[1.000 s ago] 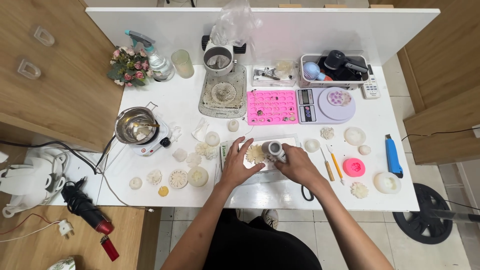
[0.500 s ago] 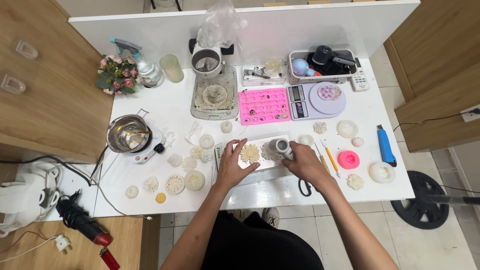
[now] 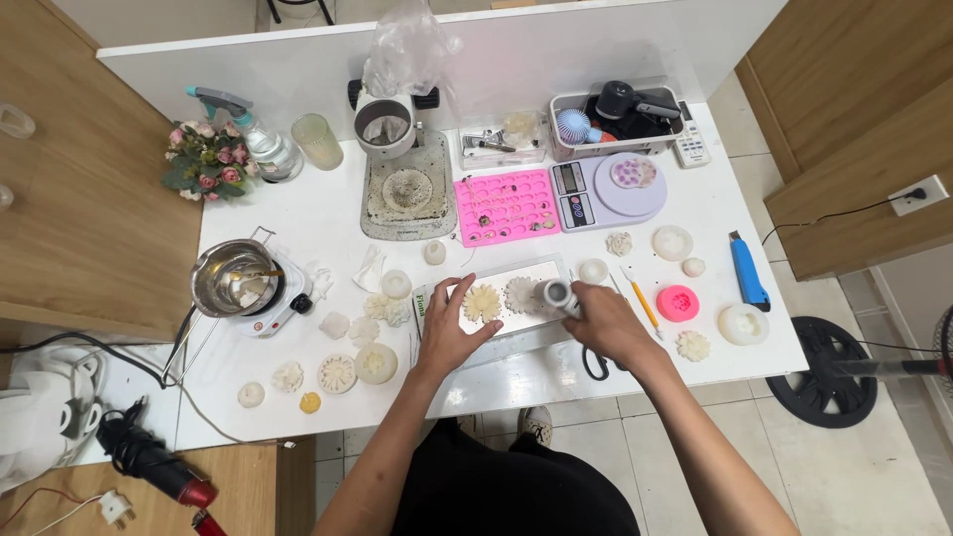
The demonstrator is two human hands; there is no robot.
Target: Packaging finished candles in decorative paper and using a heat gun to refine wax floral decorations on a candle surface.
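— Flower-shaped casting (image 3: 482, 303), cream-coloured: where does it lie?
— On the white tray (image 3: 536, 272) near the front edge of the desk (image 3: 328, 213), beside a second flower casting (image 3: 519, 294) on the same tray.
— And the hands?
— The left hand (image 3: 449, 326) lies flat and open on the tray, fingers spread, the fingertips just touching the first casting. The right hand (image 3: 603, 320) is closed around a small grey cylinder (image 3: 554, 294), held on its side at the tray's right end, just beside the second casting.
— What is around them?
— Black-handled scissors (image 3: 596, 365) under the right wrist. A pink silicone mould (image 3: 506, 205) and a kitchen scale (image 3: 608, 189) lie behind the tray. To the right, a yellow pencil (image 3: 643, 302), a small round pink mould (image 3: 678, 303) and a blue utility knife (image 3: 748, 271). To the left, a steel pot on a small hotplate (image 3: 238, 281) and several loose white castings (image 3: 338, 372).
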